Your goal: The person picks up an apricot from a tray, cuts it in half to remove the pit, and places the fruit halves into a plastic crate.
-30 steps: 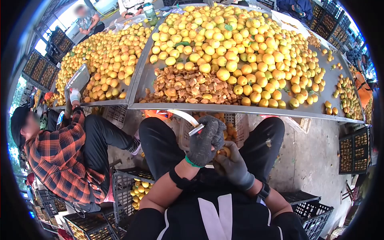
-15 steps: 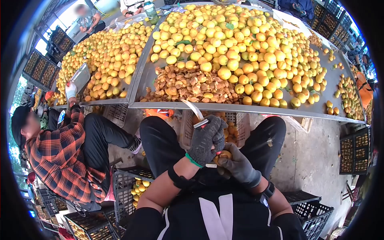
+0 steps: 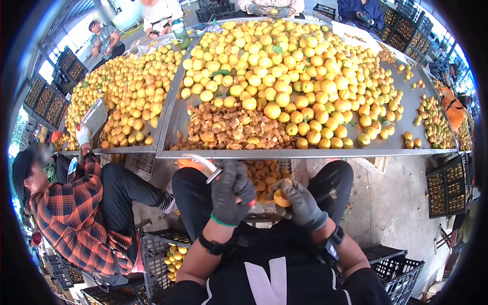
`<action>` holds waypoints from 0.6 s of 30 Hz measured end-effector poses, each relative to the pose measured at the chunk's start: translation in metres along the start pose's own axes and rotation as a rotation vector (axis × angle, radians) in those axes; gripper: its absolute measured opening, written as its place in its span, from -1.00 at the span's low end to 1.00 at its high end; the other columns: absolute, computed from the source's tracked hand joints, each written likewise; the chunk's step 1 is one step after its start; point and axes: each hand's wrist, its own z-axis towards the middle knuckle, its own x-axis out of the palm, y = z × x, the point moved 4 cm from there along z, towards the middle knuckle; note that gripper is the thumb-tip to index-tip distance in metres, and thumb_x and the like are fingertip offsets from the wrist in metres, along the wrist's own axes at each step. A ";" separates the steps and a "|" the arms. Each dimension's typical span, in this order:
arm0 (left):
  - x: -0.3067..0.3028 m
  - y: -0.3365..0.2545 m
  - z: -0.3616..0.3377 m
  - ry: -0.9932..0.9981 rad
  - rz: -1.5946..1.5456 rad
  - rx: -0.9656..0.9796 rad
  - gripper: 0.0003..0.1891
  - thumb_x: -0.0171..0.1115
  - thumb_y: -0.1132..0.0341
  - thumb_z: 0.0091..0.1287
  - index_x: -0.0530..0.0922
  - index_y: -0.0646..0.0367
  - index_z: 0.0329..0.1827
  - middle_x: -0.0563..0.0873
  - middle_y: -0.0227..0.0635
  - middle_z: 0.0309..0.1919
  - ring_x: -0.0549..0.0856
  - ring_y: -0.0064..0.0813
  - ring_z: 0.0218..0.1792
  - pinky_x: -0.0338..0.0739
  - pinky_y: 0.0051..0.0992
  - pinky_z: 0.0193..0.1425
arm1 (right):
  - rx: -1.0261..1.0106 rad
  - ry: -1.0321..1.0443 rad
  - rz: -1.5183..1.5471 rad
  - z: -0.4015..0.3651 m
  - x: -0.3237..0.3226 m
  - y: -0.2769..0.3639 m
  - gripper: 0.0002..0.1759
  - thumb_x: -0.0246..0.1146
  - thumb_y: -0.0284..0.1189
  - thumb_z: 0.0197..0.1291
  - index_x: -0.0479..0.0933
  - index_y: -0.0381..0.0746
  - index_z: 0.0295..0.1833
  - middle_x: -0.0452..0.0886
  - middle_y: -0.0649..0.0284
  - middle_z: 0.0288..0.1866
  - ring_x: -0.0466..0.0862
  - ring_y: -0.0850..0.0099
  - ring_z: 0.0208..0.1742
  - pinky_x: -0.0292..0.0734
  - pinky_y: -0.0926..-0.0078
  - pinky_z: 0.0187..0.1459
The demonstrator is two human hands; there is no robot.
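My left hand (image 3: 231, 195), in a dark knitted glove with a green cuff, is closed around a tool with a curved pale strip (image 3: 201, 161) and a metal-and-red part sticking out at upper left. My right hand (image 3: 303, 204), in a grey glove, pinches an orange-yellow fruit (image 3: 282, 198) between thumb and fingers. A gap separates the two hands, both above my lap. Behind them, below the table edge, a crate of orange fruit pieces (image 3: 264, 175) is partly hidden by my left hand.
A metal table (image 3: 305, 153) bears a heap of yellow fruit (image 3: 284, 66) and a pile of brownish fruit pieces (image 3: 229, 127). A person in a plaid shirt (image 3: 76, 203) sits at left. Black crates (image 3: 157, 254) stand beside me; other people are across the table.
My hands have moved apart, the left one leftward with its tool. The fruit in my right hand shows more fully. The view has tilted up, showing more people behind the table.
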 end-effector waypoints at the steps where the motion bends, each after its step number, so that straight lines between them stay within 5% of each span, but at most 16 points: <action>1: 0.000 -0.007 -0.005 0.009 0.001 -0.001 -0.71 0.01 0.09 0.48 0.42 0.06 -0.35 0.25 -0.58 -0.71 0.23 -0.68 -0.79 0.14 -0.60 -0.69 | -0.008 -0.003 -0.002 0.007 -0.007 0.003 -0.57 -0.06 -0.04 0.45 0.44 -0.19 0.01 0.54 0.34 -0.35 0.46 0.63 -0.55 0.31 0.72 -0.58; 3: -0.011 -0.019 -0.018 -0.154 0.005 0.014 -0.71 0.03 0.09 0.48 0.40 0.06 -0.36 0.23 -0.58 -0.72 0.23 -0.67 -0.79 0.14 -0.59 -0.69 | 0.042 0.022 0.138 0.023 -0.021 0.009 -0.57 -0.03 -0.04 0.43 0.45 -0.18 0.01 0.55 0.32 -0.34 0.45 0.61 -0.57 0.26 0.72 -0.60; 9: -0.054 -0.035 -0.052 -0.203 0.148 0.029 -0.76 0.08 0.10 0.44 0.47 0.07 -0.27 0.23 -0.56 -0.73 0.23 -0.67 -0.78 0.13 -0.60 -0.68 | 0.054 -0.136 -0.067 0.084 -0.053 0.042 -0.46 0.02 0.09 0.36 0.47 -0.22 -0.02 0.56 0.27 -0.30 0.43 0.58 -0.56 0.27 0.68 -0.59; 15: -0.077 -0.042 -0.055 -0.373 0.151 0.036 -0.75 0.07 0.11 0.44 0.49 0.08 -0.28 0.22 -0.56 -0.74 0.21 -0.67 -0.79 0.11 -0.60 -0.70 | -0.014 0.059 -0.016 0.122 -0.061 0.027 -0.60 0.02 -0.11 0.41 0.48 -0.23 0.00 0.55 0.31 -0.32 0.47 0.58 -0.55 0.30 0.67 -0.59; 17: -0.082 -0.041 -0.048 -0.378 0.147 0.030 -0.75 0.06 0.10 0.44 0.49 0.08 -0.28 0.22 -0.56 -0.75 0.21 -0.67 -0.79 0.10 -0.60 -0.71 | 0.296 -0.125 0.146 0.110 -0.053 0.008 -0.70 0.01 -0.22 0.42 0.48 -0.22 0.00 0.56 0.32 -0.30 0.50 0.56 -0.54 0.33 0.68 -0.60; 18: -0.085 -0.040 -0.045 -0.388 0.127 0.017 -0.75 0.06 0.10 0.44 0.49 0.07 -0.28 0.22 -0.56 -0.75 0.21 -0.67 -0.80 0.10 -0.60 -0.71 | 0.309 -0.041 0.172 0.108 -0.054 0.001 -0.73 0.02 -0.24 0.42 0.47 -0.20 -0.01 0.57 0.33 -0.26 0.51 0.57 -0.54 0.35 0.69 -0.61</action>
